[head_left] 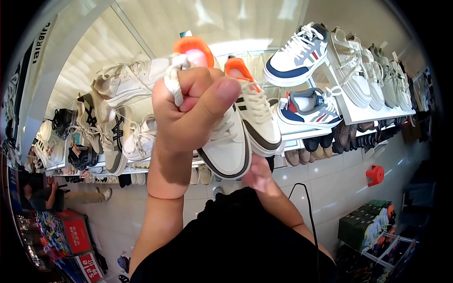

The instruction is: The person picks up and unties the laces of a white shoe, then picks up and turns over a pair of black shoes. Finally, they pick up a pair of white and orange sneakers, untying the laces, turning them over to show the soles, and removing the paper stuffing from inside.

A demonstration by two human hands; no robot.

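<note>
My left hand (191, 106) is raised close to the camera, its fingers curled round a thick white lace loop. Behind and below it is a white shoe (231, 146) with a dark stripe round its sole; the hand hides part of it. A matching shoe (257, 113) with an orange lining and dark side stripes stands just to its right. Under the toes of these shoes is my right hand (258, 174), blurred and partly hidden, so its grip is unclear.
White and blue sneakers (297, 54) stand on shelves at the right, beside a row of white shoes (356, 78). More shoes (113, 137) are at the left. A red stool (375, 175) stands on the floor. A person (47, 198) is at the far left.
</note>
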